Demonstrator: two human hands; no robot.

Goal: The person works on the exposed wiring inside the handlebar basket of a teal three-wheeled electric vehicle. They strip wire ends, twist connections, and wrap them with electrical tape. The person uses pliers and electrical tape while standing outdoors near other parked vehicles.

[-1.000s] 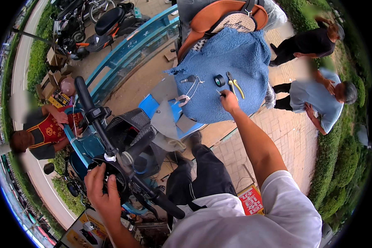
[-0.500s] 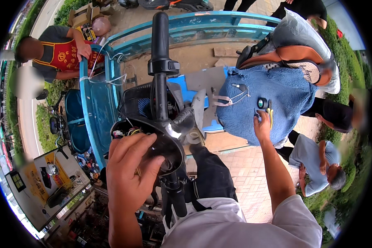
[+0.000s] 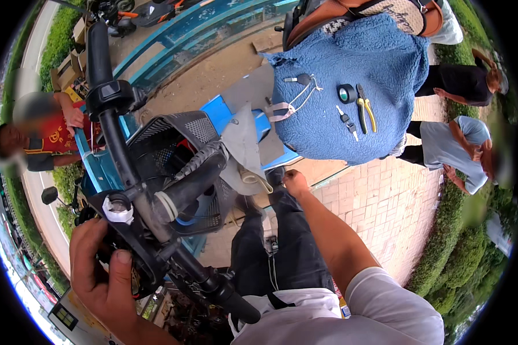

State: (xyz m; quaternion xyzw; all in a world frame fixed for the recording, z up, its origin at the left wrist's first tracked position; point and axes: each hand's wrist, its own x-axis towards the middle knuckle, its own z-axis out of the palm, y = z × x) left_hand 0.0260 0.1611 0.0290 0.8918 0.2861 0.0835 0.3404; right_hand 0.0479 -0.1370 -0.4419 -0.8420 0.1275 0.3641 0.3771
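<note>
The thumb and fingers of my left hand (image 3: 101, 276) are closed around a black housing (image 3: 147, 250) on the handlebar (image 3: 120, 152). A round fitting ringed in white (image 3: 118, 209) sits on top of that housing. My right hand (image 3: 295, 183) is in a loose fist above my knee; whatever it may hold is hidden. Farther right, a blue fleece cloth (image 3: 322, 135) carries yellow-and-black pliers (image 3: 365, 112), a roll of black tape (image 3: 346, 94) and a lock piece with a key (image 3: 348, 122). Another key (image 3: 299, 79) lies there beside a white cord.
A black mesh basket (image 3: 204, 129) hangs behind the handlebar. Beyond it runs the blue cart rail (image 3: 172, 46). A person in a red apron (image 3: 57, 135) rests a hand on the cart at left. Two people stand at right, near brown leather goods (image 3: 328, 14).
My right hand has left the cloth and pulled back toward my knees. The handlebar has turned and tilted left, with my left hand lower on its housing. The view has swung right.
</note>
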